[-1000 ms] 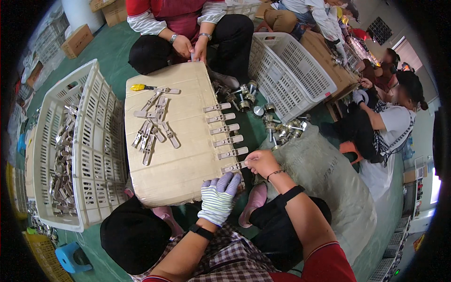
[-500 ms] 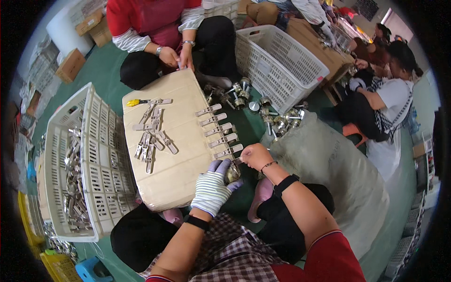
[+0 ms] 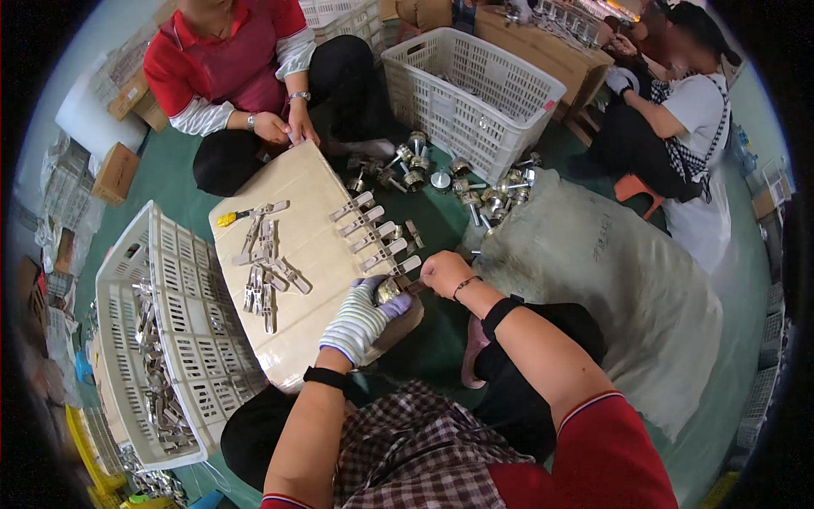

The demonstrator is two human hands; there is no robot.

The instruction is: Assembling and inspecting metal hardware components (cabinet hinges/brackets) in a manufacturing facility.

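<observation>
My left hand, in a striped glove with purple fingertips, grips a round brass-coloured metal fitting over the near right edge of a taped cardboard box. Close beside the fitting, my bare right hand is closed in a pinch. A small dark piece shows between its fingertips and the fitting, too small to name. A row of flat metal clips sticks out along the box's right edge, just beyond my hands. More loose clips lie heaped on the box, with a yellow-handled tool at the far end.
Left of the box stands a white plastic crate of metal parts. Several similar fittings lie on the green floor, by another white crate. A grey sack bulges at my right. One person sits opposite, another far right.
The view has shifted. My left hand has raised the brass fitting from beside the box edge to above it, turning it into plainer sight. My right hand has stayed close to it, pinched.
</observation>
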